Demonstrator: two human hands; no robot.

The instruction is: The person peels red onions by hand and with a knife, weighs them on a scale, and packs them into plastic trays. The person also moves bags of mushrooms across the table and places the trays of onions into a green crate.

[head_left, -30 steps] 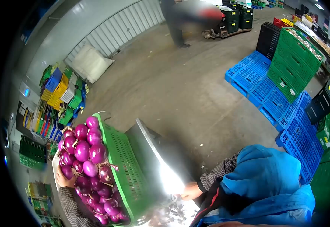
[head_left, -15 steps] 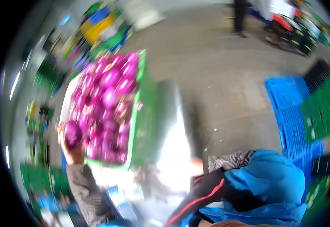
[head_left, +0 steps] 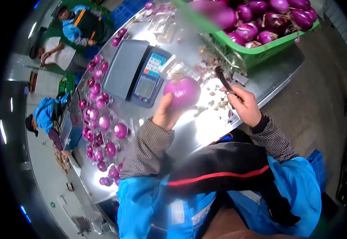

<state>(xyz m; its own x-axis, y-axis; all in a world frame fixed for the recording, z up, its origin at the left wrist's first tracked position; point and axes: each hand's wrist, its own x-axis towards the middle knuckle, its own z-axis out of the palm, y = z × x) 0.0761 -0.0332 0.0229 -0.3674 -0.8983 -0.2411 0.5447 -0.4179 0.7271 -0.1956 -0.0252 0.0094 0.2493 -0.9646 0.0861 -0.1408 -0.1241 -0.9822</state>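
Onion point(head_left: 182, 93) looks round, glossy and bright purple.

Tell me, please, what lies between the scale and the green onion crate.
In the head view, clear plastic containers and scattered onion skins lie between the scale and green crate.

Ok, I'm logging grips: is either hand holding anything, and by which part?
The left hand holds an onion by its near side. The right hand grips a dark curved tool by its near end.
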